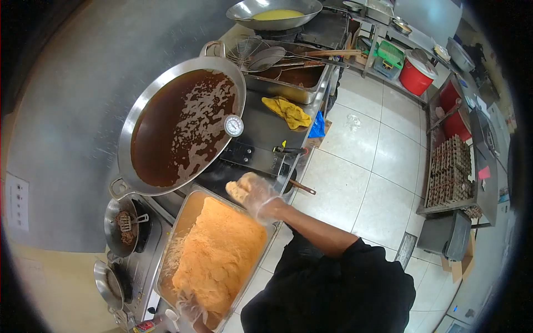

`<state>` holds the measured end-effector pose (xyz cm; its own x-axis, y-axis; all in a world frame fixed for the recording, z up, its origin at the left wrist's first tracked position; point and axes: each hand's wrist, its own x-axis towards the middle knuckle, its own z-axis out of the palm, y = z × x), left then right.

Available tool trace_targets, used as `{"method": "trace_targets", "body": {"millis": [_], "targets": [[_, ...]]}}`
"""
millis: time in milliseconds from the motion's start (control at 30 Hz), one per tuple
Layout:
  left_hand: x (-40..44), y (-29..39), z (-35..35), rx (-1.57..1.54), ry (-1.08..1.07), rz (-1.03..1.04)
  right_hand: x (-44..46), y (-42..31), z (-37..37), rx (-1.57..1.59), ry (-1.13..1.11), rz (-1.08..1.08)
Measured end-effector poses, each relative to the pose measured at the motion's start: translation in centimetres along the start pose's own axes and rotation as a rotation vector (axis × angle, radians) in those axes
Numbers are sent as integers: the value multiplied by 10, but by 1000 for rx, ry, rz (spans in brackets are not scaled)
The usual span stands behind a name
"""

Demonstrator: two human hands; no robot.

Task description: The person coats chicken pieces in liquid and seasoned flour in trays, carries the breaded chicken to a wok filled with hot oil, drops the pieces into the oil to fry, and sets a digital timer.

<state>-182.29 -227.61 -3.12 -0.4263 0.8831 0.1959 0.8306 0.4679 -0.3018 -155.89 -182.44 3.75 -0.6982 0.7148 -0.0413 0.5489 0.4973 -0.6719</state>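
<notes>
My right hand (260,195), in a clear plastic glove, is closed around a lump of pale orange dough (240,187) above the upper edge of a metal tray (183,219). A large mass of soft orange dough or batter (222,252) fills most of that tray. At the tray's lower end, my left hand (191,308), also gloved, rests at the edge of the mass; its fingers look loosely apart with nothing visible in them. Beyond the tray sits a big wok of dark oil (161,127) with pale foam, and a dial thermometer (234,126) at its rim.
Skimmers (266,58) lie across a metal pan (311,95). Nearby are a yellow cloth (287,112) and a lighter (290,150). A smaller pan (112,222) holds brown bits and a slotted turner. Another wok (305,8) contains yellow liquid. Egg trays (449,172) stand on the right.
</notes>
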Motion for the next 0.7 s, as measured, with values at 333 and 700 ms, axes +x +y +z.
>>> {"method": "trace_targets", "body": {"millis": [333, 700], "targets": [[27, 51, 20, -529, -279, -49, 13, -40, 70, -29, -653, -356], [15, 35, 6, -549, -203, -415, 16, -82, 128, -194, -676, -557]]}}
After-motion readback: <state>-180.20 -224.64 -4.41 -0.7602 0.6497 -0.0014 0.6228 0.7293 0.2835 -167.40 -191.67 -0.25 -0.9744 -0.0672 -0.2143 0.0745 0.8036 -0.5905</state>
